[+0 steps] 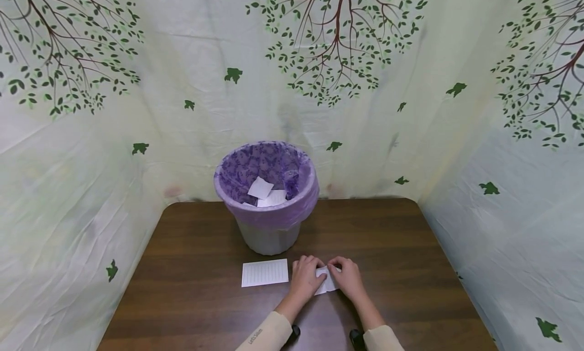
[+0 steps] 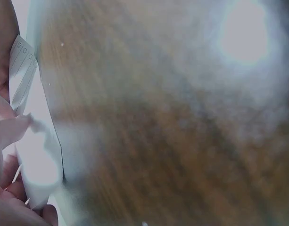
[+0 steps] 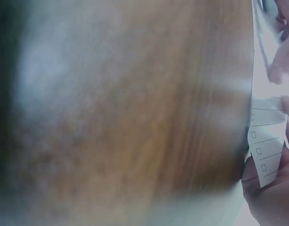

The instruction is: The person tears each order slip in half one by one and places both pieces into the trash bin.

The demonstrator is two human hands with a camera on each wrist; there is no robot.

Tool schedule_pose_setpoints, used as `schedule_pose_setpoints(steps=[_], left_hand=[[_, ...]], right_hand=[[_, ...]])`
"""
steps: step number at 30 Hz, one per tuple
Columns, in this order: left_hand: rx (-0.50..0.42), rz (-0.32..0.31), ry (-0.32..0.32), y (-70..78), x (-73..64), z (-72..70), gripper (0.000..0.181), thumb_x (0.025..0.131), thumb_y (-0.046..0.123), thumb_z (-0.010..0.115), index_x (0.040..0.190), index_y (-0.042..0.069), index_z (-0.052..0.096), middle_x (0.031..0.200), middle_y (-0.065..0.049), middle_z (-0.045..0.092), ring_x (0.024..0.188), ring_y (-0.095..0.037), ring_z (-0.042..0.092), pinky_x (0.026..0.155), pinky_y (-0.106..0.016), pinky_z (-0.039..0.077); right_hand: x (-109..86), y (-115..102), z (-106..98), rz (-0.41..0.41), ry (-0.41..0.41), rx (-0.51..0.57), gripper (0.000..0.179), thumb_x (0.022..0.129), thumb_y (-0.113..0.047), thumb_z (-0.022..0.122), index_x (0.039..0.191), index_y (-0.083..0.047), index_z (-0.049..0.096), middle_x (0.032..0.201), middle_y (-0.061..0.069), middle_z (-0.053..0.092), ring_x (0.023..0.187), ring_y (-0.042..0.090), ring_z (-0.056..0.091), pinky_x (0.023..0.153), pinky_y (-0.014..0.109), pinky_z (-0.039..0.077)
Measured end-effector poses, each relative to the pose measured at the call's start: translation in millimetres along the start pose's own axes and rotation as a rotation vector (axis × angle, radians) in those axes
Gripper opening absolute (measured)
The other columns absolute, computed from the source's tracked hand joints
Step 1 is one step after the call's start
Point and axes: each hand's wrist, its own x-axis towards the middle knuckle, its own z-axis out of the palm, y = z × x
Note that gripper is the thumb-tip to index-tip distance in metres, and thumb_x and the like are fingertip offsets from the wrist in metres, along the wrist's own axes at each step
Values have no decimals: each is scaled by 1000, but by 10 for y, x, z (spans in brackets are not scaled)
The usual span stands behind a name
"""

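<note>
Just in front of the bin, my left hand [image 1: 306, 279] and right hand [image 1: 349, 280] pinch a small white sheet of paper [image 1: 329, 283] between them. Printed lines and small checkboxes run along the part of the paper [image 3: 266, 141] by the right hand [image 3: 271, 193] in the right wrist view. The left thumb lies over the paper's blank, brightly lit part [image 2: 38, 160] in the left wrist view. Fingers hide much of the sheet; whether it is creased or torn at the middle, I cannot tell. A lined white sheet [image 1: 265, 273] lies flat left of the left hand.
A grey bin [image 1: 269, 237] with a purple patterned liner [image 1: 237, 181] stands at the table's back, several white paper pieces [image 1: 261, 187] inside. The brown wooden table [image 1: 191, 290] meets leaf-printed fabric walls [image 1: 182, 51] behind and at both sides.
</note>
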Motion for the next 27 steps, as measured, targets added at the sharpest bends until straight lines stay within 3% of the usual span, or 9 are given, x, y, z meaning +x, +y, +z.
schedule_pose_setpoints(steps=[6,14,27], left_hand=[[-88,24,72,19,-15,-21,5,93,21,81,93,18,77,91,4,78,91,-18,67,89,-40,44],[-156,66,198,-9,-30,-48,7,91,17,82,88,18,76,86,5,78,85,-15,67,83,-36,45],[-332,132,261,-20,-116,-284,5,90,11,82,90,13,77,86,2,79,85,-16,67,84,-35,45]], right_hand=[[-18,-19,-21,37,14,47,8,96,-14,75,89,-11,77,89,4,78,86,21,71,80,37,55],[-33,-75,-73,36,18,128,8,93,-14,76,85,-12,78,83,0,77,79,9,66,76,27,51],[-48,-260,-173,104,-115,368,11,98,-11,72,92,-3,76,89,8,78,75,6,62,72,20,48]])
